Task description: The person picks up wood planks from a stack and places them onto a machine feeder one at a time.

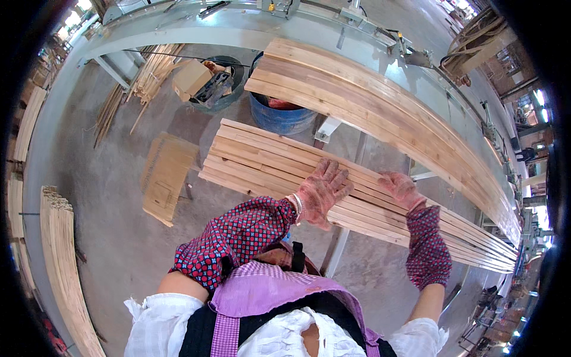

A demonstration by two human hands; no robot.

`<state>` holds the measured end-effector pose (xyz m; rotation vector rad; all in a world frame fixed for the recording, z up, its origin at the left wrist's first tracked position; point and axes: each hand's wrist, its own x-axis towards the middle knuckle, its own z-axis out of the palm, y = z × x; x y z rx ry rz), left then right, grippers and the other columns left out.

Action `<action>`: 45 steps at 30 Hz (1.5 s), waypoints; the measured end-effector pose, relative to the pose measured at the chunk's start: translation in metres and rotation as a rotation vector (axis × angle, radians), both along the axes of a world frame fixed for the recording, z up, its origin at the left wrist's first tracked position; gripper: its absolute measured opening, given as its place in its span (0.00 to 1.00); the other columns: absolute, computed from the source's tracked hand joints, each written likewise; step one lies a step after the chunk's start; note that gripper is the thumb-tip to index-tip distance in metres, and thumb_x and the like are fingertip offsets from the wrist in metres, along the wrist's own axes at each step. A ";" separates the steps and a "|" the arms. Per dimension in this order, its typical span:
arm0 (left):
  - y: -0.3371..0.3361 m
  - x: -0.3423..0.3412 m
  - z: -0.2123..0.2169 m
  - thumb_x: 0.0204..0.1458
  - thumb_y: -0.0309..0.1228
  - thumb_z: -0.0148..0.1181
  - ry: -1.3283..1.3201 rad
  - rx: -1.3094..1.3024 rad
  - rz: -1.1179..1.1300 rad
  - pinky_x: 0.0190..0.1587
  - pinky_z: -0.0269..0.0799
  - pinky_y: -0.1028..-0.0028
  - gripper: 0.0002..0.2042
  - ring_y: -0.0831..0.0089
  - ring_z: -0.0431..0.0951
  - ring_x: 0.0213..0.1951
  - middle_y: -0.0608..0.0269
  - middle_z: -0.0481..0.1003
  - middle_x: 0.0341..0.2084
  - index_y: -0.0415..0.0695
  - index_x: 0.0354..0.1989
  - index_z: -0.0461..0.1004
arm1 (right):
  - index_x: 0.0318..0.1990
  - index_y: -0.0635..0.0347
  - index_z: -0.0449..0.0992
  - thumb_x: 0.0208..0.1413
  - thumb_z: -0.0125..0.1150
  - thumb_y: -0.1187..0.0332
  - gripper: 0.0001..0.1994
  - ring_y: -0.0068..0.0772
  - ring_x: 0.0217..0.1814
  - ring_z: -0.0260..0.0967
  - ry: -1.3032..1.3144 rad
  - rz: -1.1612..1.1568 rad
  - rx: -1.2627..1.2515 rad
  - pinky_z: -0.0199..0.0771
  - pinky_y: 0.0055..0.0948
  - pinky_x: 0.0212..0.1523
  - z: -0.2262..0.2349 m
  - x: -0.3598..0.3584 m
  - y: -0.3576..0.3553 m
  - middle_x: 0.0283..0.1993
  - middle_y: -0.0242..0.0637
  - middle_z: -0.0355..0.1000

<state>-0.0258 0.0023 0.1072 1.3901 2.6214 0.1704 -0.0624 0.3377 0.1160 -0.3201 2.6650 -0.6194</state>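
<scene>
A row of long pale wooden strips (256, 156) lies side by side in front of me, running from the middle left toward the far right. My left hand (324, 191), in a stained pinkish work glove, rests on top of the strips with its fingers spread. Farther along, my right hand (402, 189), gloved alike, has its fingers bent over the far edge of the row, gripping a strip there. Its fingertips are partly blurred. Both forearms wear patterned sleeve covers. Beyond this row, a second group of wooden strips (357, 98) lies along the machine table.
A grey machine table (232, 37) curves across the back. Beneath it stand a blue barrel (278, 119) and a dark tub (208, 106) holding a cardboard box. Flattened cardboard (168, 175) and thin wood offcuts (151, 77) lie on the floor. Stacked strips (62, 250) stand at left.
</scene>
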 end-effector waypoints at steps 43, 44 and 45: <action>0.014 0.010 0.004 0.22 0.69 0.74 0.190 0.127 -0.066 0.76 0.42 0.42 0.64 0.34 0.53 0.73 0.37 0.62 0.69 0.36 0.69 0.65 | 0.32 0.56 0.82 0.56 0.61 0.37 0.28 0.52 0.41 0.78 0.538 -0.346 0.222 0.76 0.46 0.48 -0.046 0.029 -0.039 0.33 0.45 0.79; 0.014 0.010 0.003 0.22 0.68 0.74 0.195 0.131 -0.065 0.76 0.42 0.42 0.64 0.34 0.53 0.73 0.37 0.62 0.69 0.36 0.69 0.65 | 0.30 0.56 0.81 0.54 0.61 0.37 0.28 0.53 0.39 0.77 0.573 -0.346 0.222 0.77 0.46 0.45 -0.048 0.029 -0.038 0.31 0.45 0.78; 0.014 0.010 0.002 0.22 0.68 0.74 0.193 0.142 -0.069 0.76 0.42 0.42 0.64 0.34 0.53 0.73 0.37 0.62 0.69 0.36 0.69 0.65 | 0.30 0.56 0.81 0.55 0.61 0.37 0.28 0.53 0.39 0.77 0.595 -0.345 0.219 0.77 0.46 0.45 -0.051 0.029 -0.037 0.31 0.45 0.78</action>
